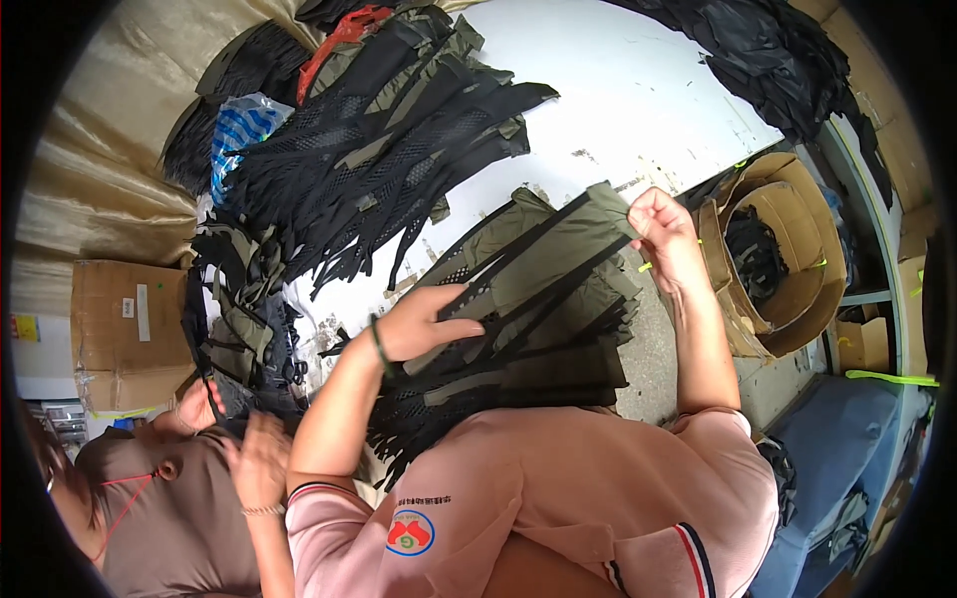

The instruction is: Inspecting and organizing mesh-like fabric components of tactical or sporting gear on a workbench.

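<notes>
My left hand (419, 324) lies flat, fingers spread, pinning the stack (518, 329) of olive and black mesh pieces on the counter (638, 100); my right hand (663, 234) pinches the top strip's (558, 254) far end; best keep edges squared, tension even.

Left hand (424, 324) fingertips hidden under black straps (518, 299) — co-worker's face cut off.

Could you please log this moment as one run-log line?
left hand flat on fabric stack | right hand pinching top olive piece
</notes>
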The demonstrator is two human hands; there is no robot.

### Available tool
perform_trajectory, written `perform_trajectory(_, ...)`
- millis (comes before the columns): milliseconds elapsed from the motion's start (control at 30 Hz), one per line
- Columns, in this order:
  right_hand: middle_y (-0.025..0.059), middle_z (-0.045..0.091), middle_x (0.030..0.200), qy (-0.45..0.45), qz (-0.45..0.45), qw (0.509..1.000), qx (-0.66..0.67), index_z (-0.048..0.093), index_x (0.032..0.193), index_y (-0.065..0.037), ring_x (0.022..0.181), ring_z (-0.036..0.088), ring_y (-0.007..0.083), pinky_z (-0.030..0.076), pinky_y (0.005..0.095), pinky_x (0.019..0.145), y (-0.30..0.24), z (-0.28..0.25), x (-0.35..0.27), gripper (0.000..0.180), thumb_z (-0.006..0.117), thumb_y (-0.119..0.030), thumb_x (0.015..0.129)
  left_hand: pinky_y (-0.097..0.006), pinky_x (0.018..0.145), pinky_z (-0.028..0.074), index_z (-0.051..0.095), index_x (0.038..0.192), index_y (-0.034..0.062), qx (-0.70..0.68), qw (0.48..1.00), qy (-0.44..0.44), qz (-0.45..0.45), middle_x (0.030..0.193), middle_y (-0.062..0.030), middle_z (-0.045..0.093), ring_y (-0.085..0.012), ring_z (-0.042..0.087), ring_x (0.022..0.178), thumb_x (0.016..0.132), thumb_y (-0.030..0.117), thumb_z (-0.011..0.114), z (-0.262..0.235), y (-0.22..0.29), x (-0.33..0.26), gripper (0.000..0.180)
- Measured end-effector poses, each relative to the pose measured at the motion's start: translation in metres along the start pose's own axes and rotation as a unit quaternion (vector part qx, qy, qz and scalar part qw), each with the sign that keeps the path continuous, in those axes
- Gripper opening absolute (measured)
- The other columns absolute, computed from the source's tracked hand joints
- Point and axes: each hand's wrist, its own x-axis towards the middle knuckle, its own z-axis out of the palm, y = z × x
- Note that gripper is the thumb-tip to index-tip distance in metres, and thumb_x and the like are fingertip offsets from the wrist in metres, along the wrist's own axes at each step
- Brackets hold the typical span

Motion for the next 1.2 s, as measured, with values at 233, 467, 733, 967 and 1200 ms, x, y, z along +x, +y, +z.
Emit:
perform_trajectory(233,0.0066,0.058,0.070,-0.148,0.104,0.866,-0.467,0.057,0.082,-0.003,0.066,0.056,0.0200,0.044,0.0326,0.062,0.021,-0.011,0.007,0.019,0.067,-0.018,0.084,-0.039,0.067,0.048,0.060,0.090,0.0012,0.356,0.921,-0.129,-0.096,0.080,-0.0171,0.064,-0.0352,0.060,0.075,0.079,0.048,0.068,0.024,-0.020,-0.017,0.048)
perform_trajectory(467,0.0179,0.059,0.093,-0.084,-0.170,0.772,-0.607,0.057,0.096,-0.002,0.098,0.058,0.0329,0.046,0.0418,0.081,0.057,0.067,0.073,0.041,0.073,-0.033,0.076,-0.043,0.069,0.047,0.060,0.074,0.0036,0.367,0.925,-0.017,-0.093,0.077,-0.0144,0.064,-0.0338,0.061,0.076,0.078,0.046,0.068,0.027,-0.024,0.037,0.044)
perform_trajectory(733,0.0176,0.058,0.090,-0.101,-0.177,0.768,-0.607,0.056,0.087,-0.001,0.081,0.061,0.0350,0.050,0.0434,0.070,0.097,0.071,0.088,0.019,0.062,-0.019,0.083,-0.040,0.084,0.043,0.059,0.101,0.0066,0.353,0.873,0.319,0.105,0.098,-0.0161,0.059,-0.0341,0.054,0.096,0.077,0.025,0.072,-0.003,-0.063,0.093,0.032)
perform_trajectory(967,0.0161,0.055,0.083,-0.075,-0.249,0.823,-0.506,0.054,0.085,-0.004,0.076,0.058,0.0366,0.048,0.0433,0.065,0.067,0.075,0.040,0.010,0.061,-0.011,0.083,-0.026,0.058,0.045,0.057,0.077,0.0017,0.102,0.955,0.279,0.016,0.063,-0.0040,0.058,-0.0119,0.051,0.057,0.077,0.012,0.073,0.009,-0.052,0.112,0.019)
perform_trajectory(1200,0.0119,0.058,0.080,-0.201,-0.334,0.759,-0.521,0.058,0.085,-0.007,0.073,0.060,0.0333,0.048,0.0409,0.062,0.035,0.071,0.045,0.005,0.060,-0.010,0.081,-0.027,0.058,0.044,0.056,0.076,0.0008,0.101,0.962,0.248,0.051,0.064,-0.0051,0.058,-0.0127,0.052,0.058,0.079,0.007,0.070,0.018,-0.031,0.097,0.016)
